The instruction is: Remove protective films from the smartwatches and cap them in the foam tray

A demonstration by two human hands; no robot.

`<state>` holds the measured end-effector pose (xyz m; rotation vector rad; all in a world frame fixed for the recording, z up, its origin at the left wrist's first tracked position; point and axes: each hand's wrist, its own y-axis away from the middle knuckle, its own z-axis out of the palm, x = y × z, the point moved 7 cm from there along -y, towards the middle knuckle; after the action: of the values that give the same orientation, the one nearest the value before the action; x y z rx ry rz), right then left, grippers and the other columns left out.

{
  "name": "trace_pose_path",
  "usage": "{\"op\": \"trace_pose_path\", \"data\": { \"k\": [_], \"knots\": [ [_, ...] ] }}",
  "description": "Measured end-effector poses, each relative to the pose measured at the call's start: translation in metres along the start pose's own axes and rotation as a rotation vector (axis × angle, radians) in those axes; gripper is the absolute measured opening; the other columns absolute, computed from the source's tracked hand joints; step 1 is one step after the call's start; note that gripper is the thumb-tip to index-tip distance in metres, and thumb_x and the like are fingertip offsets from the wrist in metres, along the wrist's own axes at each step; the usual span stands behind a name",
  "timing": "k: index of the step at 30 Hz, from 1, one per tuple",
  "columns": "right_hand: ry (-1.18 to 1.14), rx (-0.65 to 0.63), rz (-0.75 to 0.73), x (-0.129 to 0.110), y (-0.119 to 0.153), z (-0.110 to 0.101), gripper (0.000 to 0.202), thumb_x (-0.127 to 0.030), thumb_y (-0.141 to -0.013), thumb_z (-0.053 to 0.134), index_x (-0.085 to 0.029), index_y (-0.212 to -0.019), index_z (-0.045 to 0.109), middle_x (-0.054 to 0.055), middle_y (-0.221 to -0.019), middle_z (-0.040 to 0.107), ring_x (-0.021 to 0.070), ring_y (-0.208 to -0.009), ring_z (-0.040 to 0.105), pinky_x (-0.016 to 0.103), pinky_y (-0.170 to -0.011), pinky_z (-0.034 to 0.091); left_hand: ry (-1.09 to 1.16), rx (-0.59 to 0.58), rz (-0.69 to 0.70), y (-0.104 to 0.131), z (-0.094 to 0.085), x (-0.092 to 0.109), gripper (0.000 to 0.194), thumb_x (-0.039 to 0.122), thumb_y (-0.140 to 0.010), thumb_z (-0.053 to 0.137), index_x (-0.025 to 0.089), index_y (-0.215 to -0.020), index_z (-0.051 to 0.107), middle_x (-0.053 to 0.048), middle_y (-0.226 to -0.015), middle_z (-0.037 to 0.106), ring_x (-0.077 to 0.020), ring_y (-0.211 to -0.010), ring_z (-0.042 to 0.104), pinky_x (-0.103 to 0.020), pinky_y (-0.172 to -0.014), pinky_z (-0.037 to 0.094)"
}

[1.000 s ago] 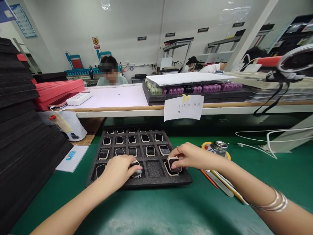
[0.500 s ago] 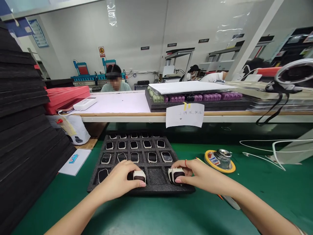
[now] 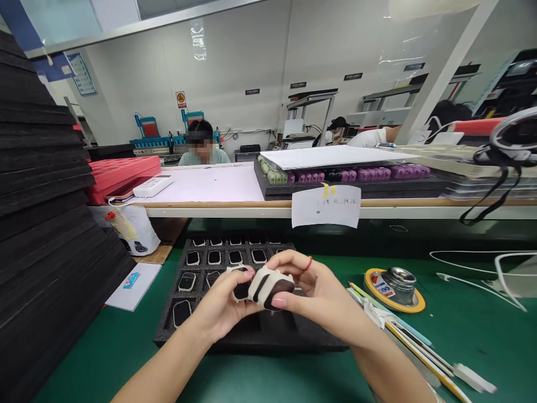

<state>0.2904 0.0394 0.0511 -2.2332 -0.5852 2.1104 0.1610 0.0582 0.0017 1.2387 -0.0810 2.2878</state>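
My right hand [image 3: 325,291] is closed around a small stack of white-framed smartwatch bodies [image 3: 265,288] with dark faces, fingers behind and thumb in front. Against this stack, my left hand [image 3: 216,310] grips another smartwatch body [image 3: 240,291], its thumb over the top edge. Both hands are raised above the front of a black foam tray [image 3: 197,340]. Strapless smartwatches, one of them the front-left watch [image 3: 182,313], lie face up in the tray's compartments. My hands hide part of the front rows, and the exact number in the stack is unclear.
Black foam sheets [image 3: 50,224] are piled high on the left. A shelf edge [image 3: 235,213] crosses behind the tray. To the right lie a yellow-rimmed tape roll [image 3: 373,291], a glass jar [image 3: 401,285], pens [image 3: 423,352] and white cables [image 3: 470,256]. A co-worker [image 3: 201,146] sits beyond the shelf.
Both hands have risen from the tray's front row with the watches and come together over its middle. The right hand moved left; its stack now meets the left hand's watch.
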Motion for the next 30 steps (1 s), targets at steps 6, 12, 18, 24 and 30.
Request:
{"op": "trace_pose_path", "data": {
  "k": [6,12,18,24,30],
  "knots": [
    [0.242,-0.008,0.008,0.016,-0.012,-0.003,0.029,-0.036,-0.073,0.079,-0.020,-0.094,0.068,0.006,-0.100,0.072,0.0250,-0.096,0.066,0.041,-0.089,0.053,-0.011,-0.048,-0.198,0.000,-0.003,-0.019,0.054,0.051,-0.075,0.077,0.012,-0.111,0.064,-0.009,-0.088,0.073,-0.0204,-0.076,0.073,-0.033,-0.079,0.058],
    [0.529,-0.053,-0.177,0.012,0.005,0.019,0.082,-0.020,-0.072,0.082,-0.034,-0.144,0.045,0.005,-0.136,0.063,0.0279,-0.121,0.061,0.044,-0.103,0.050,-0.125,-0.066,-0.086,0.002,0.003,-0.012,0.038,0.048,-0.078,0.076,0.019,-0.099,0.064,0.001,-0.078,0.065,-0.0100,-0.064,0.063,-0.022,-0.064,0.052],
    [0.427,-0.058,-0.417,-0.002,0.010,0.029,0.096,-0.022,-0.073,0.083,-0.037,-0.151,0.030,0.003,-0.129,0.066,0.0239,-0.118,0.064,0.039,-0.107,0.049,-0.053,-0.220,-0.180,0.022,0.016,-0.009,0.045,0.059,-0.092,0.051,0.023,-0.114,0.066,-0.004,-0.090,0.065,-0.0115,-0.070,0.057,-0.024,-0.068,0.049],
    [0.300,-0.063,-0.437,-0.007,0.010,0.026,0.104,-0.020,-0.071,0.086,-0.034,-0.153,0.024,-0.001,-0.122,0.069,0.0191,-0.116,0.065,0.031,-0.111,0.045,-0.121,-0.152,-0.065,0.026,0.014,-0.003,0.044,0.056,-0.088,0.061,0.024,-0.118,0.066,-0.003,-0.096,0.062,-0.0078,-0.067,0.047,-0.017,-0.058,0.041],
    [0.283,-0.068,-0.461,-0.006,0.011,0.028,0.111,-0.021,-0.070,0.086,-0.033,-0.156,0.017,-0.001,-0.119,0.070,0.0193,-0.112,0.066,0.035,-0.113,0.043,-0.140,-0.120,-0.055,0.024,0.012,-0.003,0.047,0.058,-0.084,0.065,0.023,-0.116,0.065,-0.004,-0.097,0.063,-0.0078,-0.065,0.048,-0.017,-0.054,0.038]
  ]
}}
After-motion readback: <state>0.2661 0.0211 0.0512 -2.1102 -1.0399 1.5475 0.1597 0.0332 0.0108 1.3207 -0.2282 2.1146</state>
